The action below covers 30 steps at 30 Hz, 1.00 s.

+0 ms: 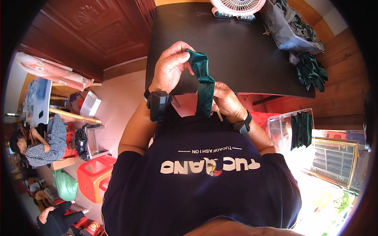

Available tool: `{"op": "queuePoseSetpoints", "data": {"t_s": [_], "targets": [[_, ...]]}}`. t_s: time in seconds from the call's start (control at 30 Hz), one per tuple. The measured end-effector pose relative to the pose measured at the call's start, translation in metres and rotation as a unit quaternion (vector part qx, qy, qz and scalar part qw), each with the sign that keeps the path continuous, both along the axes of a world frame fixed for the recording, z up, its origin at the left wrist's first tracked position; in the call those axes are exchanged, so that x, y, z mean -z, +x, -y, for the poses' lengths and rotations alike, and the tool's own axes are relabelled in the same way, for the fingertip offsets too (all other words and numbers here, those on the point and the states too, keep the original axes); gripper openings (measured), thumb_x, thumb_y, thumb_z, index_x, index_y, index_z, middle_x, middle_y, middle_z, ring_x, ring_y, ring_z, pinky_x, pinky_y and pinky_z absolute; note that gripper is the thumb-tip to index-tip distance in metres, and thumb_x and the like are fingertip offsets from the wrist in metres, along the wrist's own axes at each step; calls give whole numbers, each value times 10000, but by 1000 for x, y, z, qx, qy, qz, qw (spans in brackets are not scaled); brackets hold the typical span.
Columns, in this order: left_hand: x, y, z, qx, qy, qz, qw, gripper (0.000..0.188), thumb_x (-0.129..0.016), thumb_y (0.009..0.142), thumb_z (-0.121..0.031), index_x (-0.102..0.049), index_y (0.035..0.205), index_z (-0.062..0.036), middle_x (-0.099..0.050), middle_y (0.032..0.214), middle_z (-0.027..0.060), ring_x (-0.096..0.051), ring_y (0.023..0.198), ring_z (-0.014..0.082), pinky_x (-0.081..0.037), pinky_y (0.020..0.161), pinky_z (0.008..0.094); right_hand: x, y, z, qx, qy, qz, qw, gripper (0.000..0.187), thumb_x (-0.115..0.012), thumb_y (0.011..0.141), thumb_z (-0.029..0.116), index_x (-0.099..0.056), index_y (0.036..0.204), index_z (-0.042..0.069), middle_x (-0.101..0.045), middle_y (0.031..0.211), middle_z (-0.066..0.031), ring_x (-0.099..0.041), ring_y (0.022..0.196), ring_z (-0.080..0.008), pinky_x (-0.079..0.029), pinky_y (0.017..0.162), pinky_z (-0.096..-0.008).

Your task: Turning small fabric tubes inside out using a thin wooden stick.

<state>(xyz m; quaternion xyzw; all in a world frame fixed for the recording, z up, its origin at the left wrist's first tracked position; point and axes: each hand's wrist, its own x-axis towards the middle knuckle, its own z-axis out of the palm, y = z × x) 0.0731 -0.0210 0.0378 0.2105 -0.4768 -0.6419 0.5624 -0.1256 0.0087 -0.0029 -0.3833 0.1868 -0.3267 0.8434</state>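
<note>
A dark green velvet strip [204,70] hangs, bent and slightly twisted, between my two hands just off the near edge of the black table. My left hand [170,67] is closed on its upper end, pinching it between thumb and fingers. Lower down, my right hand [228,103] is closed at the strip's right edge; part of its fingers is hidden behind the cloth. Below those fingers pokes the tip of a thin, light-coloured stick [219,115]; whether I grip it, I cannot tell. Both wrists wear black bands, the left with a bulky device.
On the black table [185,27] a white-and-pink fan [238,7] stands at the far edge. A clear bin [291,33] of grey-green cloth is at the back right, with a green velvet bundle [310,72] beside it. Right of me, a clear box [281,129] bears dark green strips. Red stools [94,173] and other people are at left.
</note>
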Motion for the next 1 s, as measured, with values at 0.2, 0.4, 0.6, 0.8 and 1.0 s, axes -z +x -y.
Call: {"op": "queuePoseSetpoints", "data": {"t_s": [0.2, 0.4, 0.6, 0.8, 1.0], "targets": [[-3, -5, -3, -59, 14, 13, 998, 166, -476, 920, -141, -557, 973, -6, -610, 874, 74, -599, 767, 151, -499, 661, 276, -8, 1, -1, 28, -33, -72, 996, 340, -511, 948, 264, -627, 1007, -50, -511, 535, -12, -413, 394, -68, -391, 390, -222], [2, 1, -3, -70, 5, 11, 997, 199, -451, 936, -154, -541, 1000, 12, -619, 909, 96, -621, 793, 169, -516, 672, 296, -6, 4, -1, 66, -73, -101, 990, 330, -503, 962, 258, -632, 1027, -40, -564, 609, 0, -385, 403, -35, -328, 376, -185], [-5, -3, -12, -153, -46, 92, 983, 198, -452, 933, -157, -545, 991, 7, -587, 838, 61, -596, 725, 146, -499, 660, 276, -6, 3, -1, 68, -62, -83, 992, 315, -513, 964, 252, -635, 1004, -35, -568, 634, 1, -375, 416, -28, -294, 378, -171], [-5, 0, -13, -241, -146, 248, 927, 137, -489, 917, -125, -546, 932, -1, -572, 707, 40, -549, 631, 98, -440, 582, 235, 6, 1, -1, 76, -111, -77, 988, 324, -492, 974, 278, -632, 977, -15, -537, 620, 9, -366, 425, -29, -287, 388, -162], [-7, -1, -14, -176, -104, 253, 946, 308, -432, 947, -291, -542, 1023, -15, -572, 827, 51, -572, 714, 129, -452, 623, 242, -4, 0, -1, 73, -78, -98, 989, 283, -510, 968, 279, -622, 916, 25, -530, 629, 19, -390, 453, -23, -297, 407, -164]]}}
